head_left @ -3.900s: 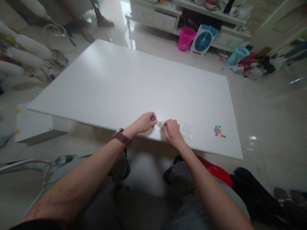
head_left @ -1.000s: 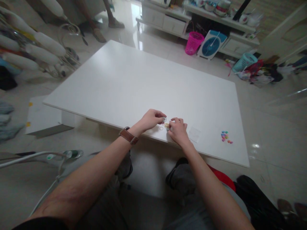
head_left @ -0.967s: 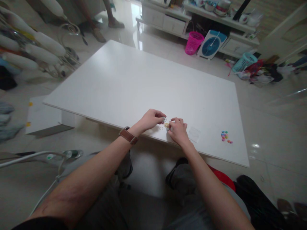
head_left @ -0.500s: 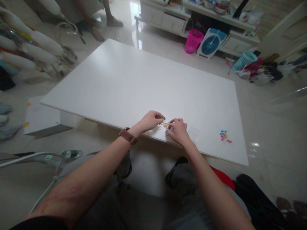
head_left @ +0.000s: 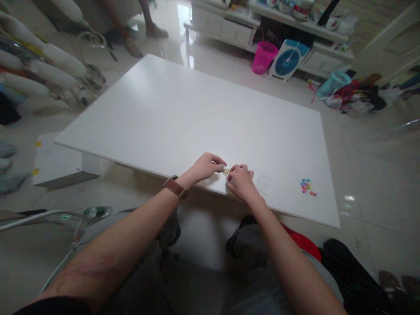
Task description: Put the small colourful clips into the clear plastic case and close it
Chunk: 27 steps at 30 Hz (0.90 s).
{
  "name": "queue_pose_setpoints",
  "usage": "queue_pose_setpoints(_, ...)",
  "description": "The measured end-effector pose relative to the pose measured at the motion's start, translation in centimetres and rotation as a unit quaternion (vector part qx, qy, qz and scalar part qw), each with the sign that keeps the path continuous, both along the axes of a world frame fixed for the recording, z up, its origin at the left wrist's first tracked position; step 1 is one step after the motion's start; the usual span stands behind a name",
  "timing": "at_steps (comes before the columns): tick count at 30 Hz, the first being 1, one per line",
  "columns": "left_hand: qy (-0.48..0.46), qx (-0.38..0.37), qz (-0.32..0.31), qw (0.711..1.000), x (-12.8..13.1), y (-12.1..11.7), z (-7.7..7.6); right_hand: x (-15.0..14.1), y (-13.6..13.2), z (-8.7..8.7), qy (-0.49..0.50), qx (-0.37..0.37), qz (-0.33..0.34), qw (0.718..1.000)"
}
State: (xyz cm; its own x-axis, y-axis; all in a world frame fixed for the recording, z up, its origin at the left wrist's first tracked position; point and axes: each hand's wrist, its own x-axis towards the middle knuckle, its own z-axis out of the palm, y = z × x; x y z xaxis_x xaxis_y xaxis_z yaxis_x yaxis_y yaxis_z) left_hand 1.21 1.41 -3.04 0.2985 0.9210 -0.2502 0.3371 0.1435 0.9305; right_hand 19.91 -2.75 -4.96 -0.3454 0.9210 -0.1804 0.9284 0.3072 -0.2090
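Here's the left hand (head_left: 207,166) pinching a pale bit (head_left: 223,167) too small to identify, rings (head_left: 226,172) a blur beside the right hand (head_left: 241,180), and far left, a person's legs (head_left: 146,15) cut off!

A person's left hand (head_left: 207,166), above a brown-strapped watch (head_left: 176,187), pinches a small pale item (head_left: 223,167) near a white table's (head_left: 197,109) edge, while the right hand (head_left: 241,180) bends over a cluster of yellowish rings (head_left: 226,171). A clear plastic sheet (head_left: 264,183) and brightly coloured pieces (head_left: 307,186) lie to the right.
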Motion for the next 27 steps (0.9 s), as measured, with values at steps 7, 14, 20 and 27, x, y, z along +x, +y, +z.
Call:
queue_pose_setpoints(7,-0.064,-0.034,-0.014,0.997,0.5,-0.2,0.0,-0.6,-0.3,-0.3,-0.051,0.008,0.036,0.998)
queue_pose_setpoints(14,-0.104,-0.037,-0.016,0.994,0.5,-0.3,-0.1,-0.2,-0.4,0.0,-0.011,0.007,0.028,1.0)
queue_pose_setpoints(20,-0.122,-0.017,-0.024,0.992,0.4,-0.3,-0.4,0.6,0.6,0.8,0.243,-0.021,-0.083,0.966)
queue_pose_setpoints(27,-0.146,-0.023,-0.025,0.989,0.5,-0.2,-0.4,0.8,1.8,0.4,0.465,-0.088,-0.163,0.865)
